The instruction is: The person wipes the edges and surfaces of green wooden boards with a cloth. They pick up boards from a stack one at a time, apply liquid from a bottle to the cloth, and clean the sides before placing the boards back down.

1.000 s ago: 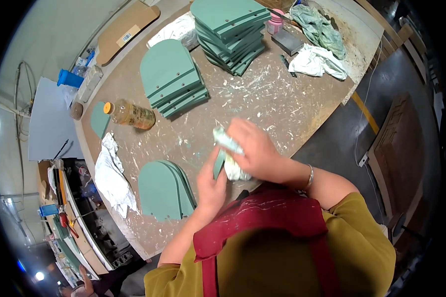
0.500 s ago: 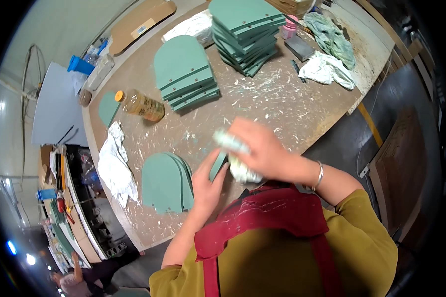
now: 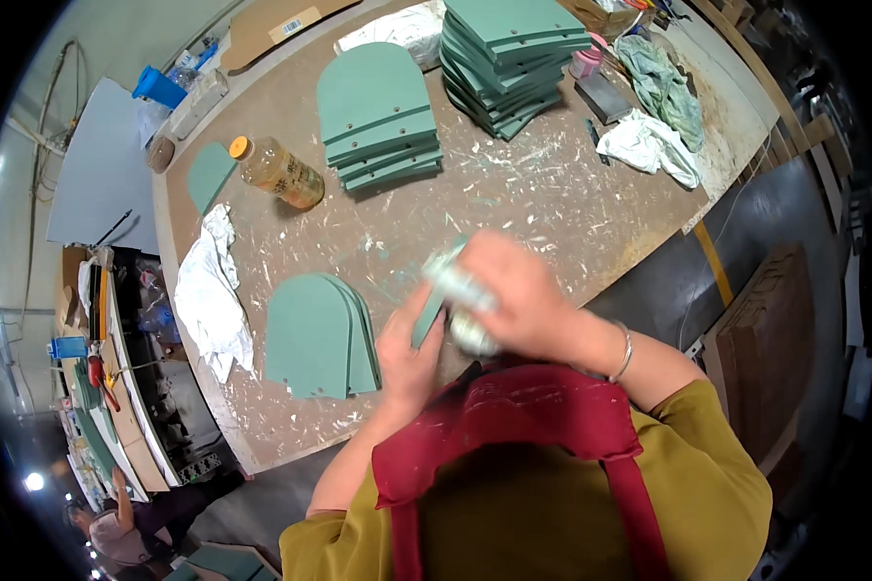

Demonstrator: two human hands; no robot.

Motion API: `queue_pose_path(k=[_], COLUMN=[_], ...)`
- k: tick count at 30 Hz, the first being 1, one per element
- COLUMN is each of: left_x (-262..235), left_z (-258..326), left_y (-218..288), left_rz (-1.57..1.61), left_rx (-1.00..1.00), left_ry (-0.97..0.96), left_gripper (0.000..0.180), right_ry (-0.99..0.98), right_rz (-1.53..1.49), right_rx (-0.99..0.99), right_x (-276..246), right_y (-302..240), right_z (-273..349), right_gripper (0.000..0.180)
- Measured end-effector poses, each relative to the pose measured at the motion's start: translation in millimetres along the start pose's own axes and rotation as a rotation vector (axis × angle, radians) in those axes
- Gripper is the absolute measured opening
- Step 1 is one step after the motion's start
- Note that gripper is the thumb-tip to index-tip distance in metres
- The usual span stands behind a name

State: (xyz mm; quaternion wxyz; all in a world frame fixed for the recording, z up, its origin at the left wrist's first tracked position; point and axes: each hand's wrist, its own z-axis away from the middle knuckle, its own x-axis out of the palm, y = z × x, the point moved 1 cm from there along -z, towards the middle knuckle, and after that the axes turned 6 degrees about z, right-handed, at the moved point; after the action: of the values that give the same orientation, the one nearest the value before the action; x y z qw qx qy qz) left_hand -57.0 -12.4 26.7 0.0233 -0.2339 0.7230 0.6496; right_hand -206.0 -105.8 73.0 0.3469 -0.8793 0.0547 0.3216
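Note:
My left hand [image 3: 409, 358] is closed around a green panel [image 3: 429, 320] held on edge near my apron, with only a narrow strip of it showing. In my right hand [image 3: 518, 295] is a bunched white rag with green stains [image 3: 463, 288]; the rag presses against the panel's upper part, and motion blurs both. Left of my left hand lies a short stack of green round-topped panels [image 3: 310, 334]. Beyond my hands stands a taller stack of the same green panels [image 3: 376, 97] with small holes along the near edge.
The highest panel stack [image 3: 504, 68] is at the far side, beside a pink bottle [image 3: 586, 60] and a dark block [image 3: 603, 99]. White cloth [image 3: 213, 295] lies at the left, near an orange-capped bottle [image 3: 279, 174]. A white rag [image 3: 649, 150] is near the right table edge.
The right hand and rag have shifted slightly up and left along the panel. My left hand keeps its hold. The whole view has tilted a little.

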Motion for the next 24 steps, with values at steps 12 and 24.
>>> queue_pose_path(k=[12, 24], left_x=[12, 6], left_z=[-15, -1], left_y=[4, -2], left_rz=[0.127, 0.328], left_rx=[0.071, 0.19], left_ry=[0.042, 0.084], left_gripper=[0.039, 0.037], right_ry=[0.04, 0.006], right_rz=[-0.029, -0.461], right_rx=[0.295, 0.57], right_x=[15, 4], right_y=[27, 24], right_z=[-16, -21], right_gripper=[0.017, 0.021])
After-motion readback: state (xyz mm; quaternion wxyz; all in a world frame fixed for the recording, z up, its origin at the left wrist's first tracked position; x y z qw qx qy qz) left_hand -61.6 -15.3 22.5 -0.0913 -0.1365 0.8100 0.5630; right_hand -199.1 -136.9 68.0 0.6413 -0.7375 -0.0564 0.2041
